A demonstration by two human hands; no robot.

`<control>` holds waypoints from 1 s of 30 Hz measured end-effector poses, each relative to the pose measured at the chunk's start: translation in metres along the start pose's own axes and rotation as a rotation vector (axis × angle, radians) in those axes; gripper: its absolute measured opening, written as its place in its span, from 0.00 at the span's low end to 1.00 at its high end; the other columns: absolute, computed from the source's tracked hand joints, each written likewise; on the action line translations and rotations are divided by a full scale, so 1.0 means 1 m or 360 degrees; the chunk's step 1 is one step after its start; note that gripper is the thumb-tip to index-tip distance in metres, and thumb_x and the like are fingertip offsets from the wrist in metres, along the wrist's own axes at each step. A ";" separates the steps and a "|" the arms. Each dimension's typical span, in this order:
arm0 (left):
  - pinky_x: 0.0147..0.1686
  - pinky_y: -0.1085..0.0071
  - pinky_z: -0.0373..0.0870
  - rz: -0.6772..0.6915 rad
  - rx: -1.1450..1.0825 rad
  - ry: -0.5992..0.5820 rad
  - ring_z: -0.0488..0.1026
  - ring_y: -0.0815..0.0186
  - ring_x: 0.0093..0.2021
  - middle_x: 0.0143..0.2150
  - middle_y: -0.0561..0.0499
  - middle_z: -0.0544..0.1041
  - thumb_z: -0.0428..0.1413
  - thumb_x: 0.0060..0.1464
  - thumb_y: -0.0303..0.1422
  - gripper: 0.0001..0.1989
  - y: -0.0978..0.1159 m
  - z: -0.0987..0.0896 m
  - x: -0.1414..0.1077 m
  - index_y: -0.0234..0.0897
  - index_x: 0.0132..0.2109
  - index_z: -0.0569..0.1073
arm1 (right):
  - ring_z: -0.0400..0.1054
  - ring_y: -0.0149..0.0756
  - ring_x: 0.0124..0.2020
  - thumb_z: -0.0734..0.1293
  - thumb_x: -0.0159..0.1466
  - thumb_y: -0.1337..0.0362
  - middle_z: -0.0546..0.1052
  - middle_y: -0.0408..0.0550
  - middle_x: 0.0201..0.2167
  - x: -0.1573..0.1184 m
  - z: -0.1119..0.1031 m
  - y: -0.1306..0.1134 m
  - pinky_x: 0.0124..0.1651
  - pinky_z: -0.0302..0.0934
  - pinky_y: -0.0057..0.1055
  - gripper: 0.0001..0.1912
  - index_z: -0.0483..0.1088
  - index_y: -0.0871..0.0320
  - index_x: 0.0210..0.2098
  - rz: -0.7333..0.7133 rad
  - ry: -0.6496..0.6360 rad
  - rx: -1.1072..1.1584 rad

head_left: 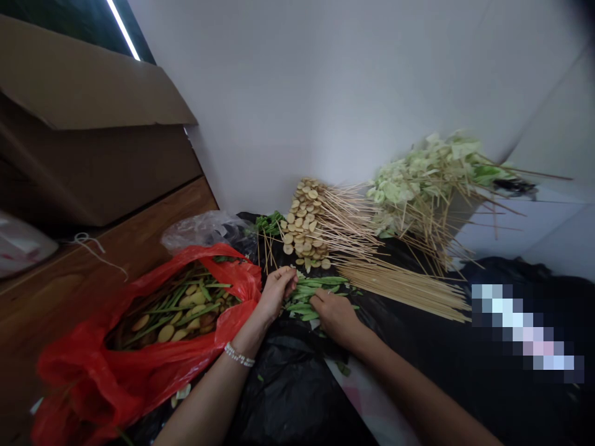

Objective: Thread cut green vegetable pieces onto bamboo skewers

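Note:
A small pile of green bean pods (325,282) lies on black plastic in front of me. My left hand (277,290), with a beaded bracelet (239,354) at the wrist, is at the pile's left end; its fingers are pinched, and what they hold is too small to make out. My right hand (338,314) reaches in from the right, its curled fingers closed on green beans at the near side of the pile. Just beyond, bare bamboo skewers (404,285) lie in a bundle. Skewered potato slices (304,220) are heaped behind the beans.
On the left sits an open red plastic bag (237,325) of potato slices and green stalks. Leafy cabbage skewers (427,170) are piled at the back right against the white wall (279,93). A cardboard box (106,155) stands back left, near a clear plastic bag (204,229).

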State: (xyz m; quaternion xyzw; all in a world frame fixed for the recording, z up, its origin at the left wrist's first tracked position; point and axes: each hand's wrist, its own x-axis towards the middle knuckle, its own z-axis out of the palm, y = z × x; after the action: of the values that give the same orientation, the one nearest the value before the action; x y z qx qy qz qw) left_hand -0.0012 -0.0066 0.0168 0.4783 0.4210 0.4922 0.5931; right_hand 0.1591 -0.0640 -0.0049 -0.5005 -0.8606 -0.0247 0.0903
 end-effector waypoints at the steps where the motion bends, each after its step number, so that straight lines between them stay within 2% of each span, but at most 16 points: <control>1: 0.16 0.77 0.40 0.0014 -0.0002 0.0005 0.51 0.79 0.15 0.16 0.56 0.64 0.58 0.48 0.42 0.17 0.000 0.000 0.000 0.32 0.23 0.68 | 0.66 0.35 0.37 0.59 0.63 0.73 0.73 0.48 0.38 0.000 0.000 0.001 0.33 0.53 0.28 0.08 0.68 0.58 0.37 0.0001 0.0039 0.0004; 3: 0.16 0.77 0.40 0.0069 -0.0016 0.0036 0.51 0.79 0.14 0.17 0.56 0.64 0.57 0.49 0.44 0.18 0.000 -0.001 0.001 0.32 0.24 0.69 | 0.66 0.35 0.37 0.58 0.64 0.72 0.73 0.48 0.36 0.000 -0.003 0.005 0.34 0.53 0.28 0.08 0.68 0.58 0.38 0.0028 0.0159 0.0031; 6: 0.15 0.77 0.40 0.0152 -0.0027 0.0096 0.50 0.79 0.14 0.19 0.57 0.65 0.58 0.49 0.47 0.19 0.000 -0.002 0.002 0.32 0.27 0.71 | 0.67 0.34 0.37 0.56 0.67 0.69 0.74 0.47 0.36 0.000 -0.011 0.017 0.35 0.53 0.27 0.10 0.68 0.57 0.39 0.0191 0.0386 0.0120; 9: 0.15 0.77 0.41 0.0188 0.0011 0.0067 0.49 0.80 0.14 0.21 0.56 0.67 0.58 0.49 0.48 0.20 -0.003 -0.002 0.002 0.31 0.32 0.75 | 0.67 0.34 0.37 0.56 0.68 0.68 0.74 0.47 0.37 0.000 -0.018 0.028 0.36 0.53 0.27 0.09 0.68 0.57 0.41 0.0318 0.0524 0.0226; 11: 0.16 0.77 0.45 0.0194 0.0069 0.0041 0.52 0.79 0.15 0.23 0.55 0.70 0.59 0.48 0.47 0.20 -0.005 -0.002 0.002 0.31 0.36 0.76 | 0.68 0.34 0.37 0.57 0.67 0.68 0.75 0.47 0.37 0.000 -0.020 0.032 0.35 0.53 0.27 0.09 0.68 0.57 0.41 0.0332 0.0536 0.0245; 13: 0.19 0.77 0.53 0.0205 0.0122 0.0043 0.59 0.76 0.17 0.24 0.54 0.73 0.61 0.47 0.44 0.18 -0.007 -0.003 0.001 0.32 0.38 0.77 | 0.68 0.34 0.36 0.58 0.67 0.68 0.75 0.47 0.37 0.000 -0.020 0.033 0.34 0.52 0.28 0.09 0.69 0.56 0.41 0.0331 0.0515 0.0205; 16: 0.30 0.74 0.65 0.0253 0.0142 0.0054 0.70 0.69 0.27 0.27 0.51 0.77 0.63 0.45 0.40 0.15 -0.008 -0.003 0.001 0.33 0.37 0.78 | 0.68 0.35 0.35 0.57 0.67 0.67 0.75 0.46 0.35 -0.001 -0.018 0.031 0.33 0.51 0.28 0.10 0.70 0.56 0.41 0.0336 0.0480 0.0096; 19: 0.35 0.72 0.67 0.0260 0.0176 0.0016 0.72 0.67 0.30 0.29 0.49 0.78 0.62 0.47 0.40 0.13 -0.008 -0.003 0.001 0.33 0.32 0.77 | 0.68 0.34 0.35 0.57 0.67 0.66 0.75 0.46 0.35 -0.001 -0.016 0.028 0.32 0.50 0.28 0.11 0.70 0.56 0.43 0.0328 0.0468 0.0023; 24: 0.35 0.72 0.67 0.0288 0.0331 -0.0088 0.72 0.67 0.29 0.28 0.49 0.78 0.61 0.48 0.40 0.13 -0.010 0.004 -0.004 0.33 0.34 0.77 | 0.67 0.34 0.35 0.57 0.68 0.62 0.76 0.47 0.35 -0.001 -0.011 0.023 0.32 0.50 0.28 0.12 0.68 0.56 0.47 0.0249 0.0488 -0.0024; 30: 0.36 0.71 0.67 0.0453 0.0642 -0.0147 0.72 0.65 0.30 0.28 0.49 0.78 0.58 0.51 0.38 0.11 -0.012 0.005 -0.005 0.33 0.34 0.77 | 0.65 0.34 0.33 0.58 0.65 0.70 0.73 0.47 0.32 -0.003 -0.013 0.022 0.32 0.48 0.29 0.12 0.69 0.57 0.45 0.0154 0.0524 -0.0174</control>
State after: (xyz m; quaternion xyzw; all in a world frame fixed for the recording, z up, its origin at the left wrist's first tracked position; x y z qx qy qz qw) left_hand 0.0051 -0.0134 0.0060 0.6634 0.4116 0.4544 0.4290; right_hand 0.1814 -0.0573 0.0058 -0.5346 -0.8065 -0.1488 0.2038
